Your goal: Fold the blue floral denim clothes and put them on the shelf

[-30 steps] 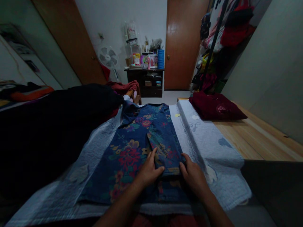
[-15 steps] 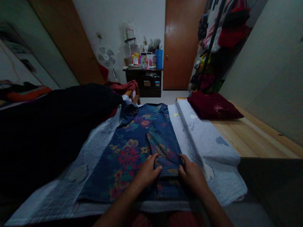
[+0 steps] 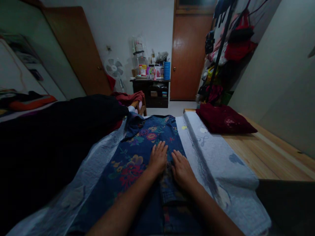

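A dark heap (image 3: 61,121) lies left of the hands. The shirt (image 3: 131,164) spreads beneath them: left hand (image 3: 158,160) palm-down, fingers slightly parted, right hand (image 3: 183,170) much the same, neither pinching. It looks soft, light, easily creased; I'd grip the cuff (image 3: 171,197) between the forearms. Rightward, quilt (image 3: 219,157).

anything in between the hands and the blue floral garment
Nothing visible: the left hand and right hand both rest on the blue floral garment. The black cloth lies off to the left, the maroon garment farther away to the right.
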{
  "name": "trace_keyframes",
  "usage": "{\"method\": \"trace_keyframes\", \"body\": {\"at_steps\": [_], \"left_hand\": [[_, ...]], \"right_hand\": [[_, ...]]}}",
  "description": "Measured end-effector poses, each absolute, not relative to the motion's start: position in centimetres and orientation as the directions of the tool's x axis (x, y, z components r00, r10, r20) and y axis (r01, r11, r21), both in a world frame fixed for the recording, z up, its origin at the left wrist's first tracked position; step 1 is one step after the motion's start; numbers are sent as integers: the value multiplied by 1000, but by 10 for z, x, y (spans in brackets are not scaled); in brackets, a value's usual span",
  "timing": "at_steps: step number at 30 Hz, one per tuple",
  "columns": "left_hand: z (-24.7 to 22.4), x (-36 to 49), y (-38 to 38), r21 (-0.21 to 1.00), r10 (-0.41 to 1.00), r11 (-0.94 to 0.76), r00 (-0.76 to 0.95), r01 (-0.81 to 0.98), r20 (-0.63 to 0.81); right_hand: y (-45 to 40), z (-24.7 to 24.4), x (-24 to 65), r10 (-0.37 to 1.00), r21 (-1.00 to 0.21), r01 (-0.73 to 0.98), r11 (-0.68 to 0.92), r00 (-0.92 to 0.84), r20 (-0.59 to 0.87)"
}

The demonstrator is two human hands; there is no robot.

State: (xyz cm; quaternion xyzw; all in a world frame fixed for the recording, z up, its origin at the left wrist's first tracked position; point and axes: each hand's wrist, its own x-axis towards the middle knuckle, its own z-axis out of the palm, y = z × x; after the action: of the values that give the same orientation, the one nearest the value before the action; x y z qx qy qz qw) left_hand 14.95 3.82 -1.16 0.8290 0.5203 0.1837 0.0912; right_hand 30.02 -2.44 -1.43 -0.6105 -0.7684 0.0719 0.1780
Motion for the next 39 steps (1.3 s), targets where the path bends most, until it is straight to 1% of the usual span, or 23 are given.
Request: {"method": "trace_keyframes", "body": {"at_steps": [3,6,9,12,15,17,19,21,25,29,34,39], "left_hand": [[-28,147,57,374,913,-408,385,833,136],[-38,141,64,426,928,-354,369,832,51],[-34,139,75,443,933,-344,352,828,67],[-26,140,100,452,971,-238,198,860,135],[-25,140,131,486,979,-131,34,864,203],[-31,140,149,528,983,-97,-3,844,185],[-39,139,160,569,990,-71,-12,819,141],[-47,139,165,582,992,-59,-16,811,122],[-52,138,167,553,993,-69,2,830,121],[-44,137,167,543,998,-32,0,839,58],[-40,137,169,531,1000,-7,-2,847,17],[-40,138,167,517,1000,-22,21,855,8]], "right_hand": [[-15,-35,301,973,-324,919,226,-199,115],[-13,-40,309,979,-313,927,205,-187,87],[-1,-27,315,989,-301,943,144,-131,63],[30,-10,319,997,-304,950,77,-65,49],[76,0,320,995,-408,911,60,-20,101],[110,3,319,995,-482,874,58,-10,101],[145,3,317,994,-529,847,50,9,108],[178,1,313,992,-561,827,24,47,113],[236,-5,309,982,-569,821,-43,140,126],[284,-14,310,971,-577,808,-122,218,101],[323,-26,311,974,-595,788,-159,225,38],[342,-34,313,970,-612,777,-149,235,62]]}}
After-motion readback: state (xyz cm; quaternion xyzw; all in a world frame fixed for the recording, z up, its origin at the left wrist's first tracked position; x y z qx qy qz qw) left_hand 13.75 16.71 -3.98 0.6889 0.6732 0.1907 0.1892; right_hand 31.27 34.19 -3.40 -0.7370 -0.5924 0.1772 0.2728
